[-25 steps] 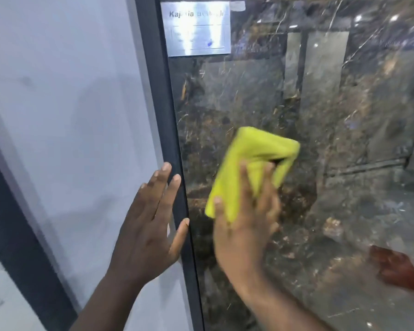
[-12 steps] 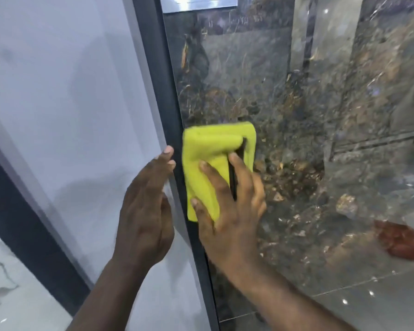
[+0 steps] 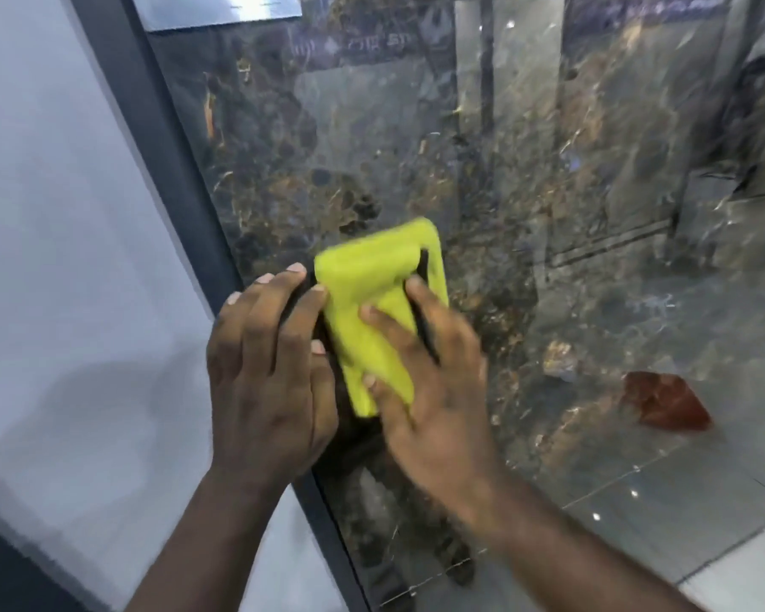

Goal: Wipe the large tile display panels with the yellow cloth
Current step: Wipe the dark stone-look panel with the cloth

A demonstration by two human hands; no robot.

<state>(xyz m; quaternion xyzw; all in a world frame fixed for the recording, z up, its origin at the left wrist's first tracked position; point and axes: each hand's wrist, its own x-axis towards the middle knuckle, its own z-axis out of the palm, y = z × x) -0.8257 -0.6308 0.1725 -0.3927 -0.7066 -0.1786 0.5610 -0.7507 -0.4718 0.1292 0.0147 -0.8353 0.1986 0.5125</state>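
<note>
A folded yellow cloth (image 3: 367,293) lies flat against the glossy dark marble tile panel (image 3: 526,192), close to its left edge. My right hand (image 3: 438,390) presses the cloth onto the panel with spread, straight fingers. My left hand (image 3: 266,382) rests on the dark frame strip (image 3: 173,139) between this panel and the white tile panel (image 3: 63,214). Its fingertips touch the cloth's left edge. Both forearms reach up from the bottom of the head view.
A shiny label plate (image 3: 221,11) sits at the dark panel's top left corner. The dark panel reflects the showroom floor and a red patch (image 3: 663,404). Another dark strip shows at the bottom left corner.
My right hand slid the cloth left from mid-panel to the frame and slightly down. My left hand shifted right from the white panel onto the frame, beside the cloth.
</note>
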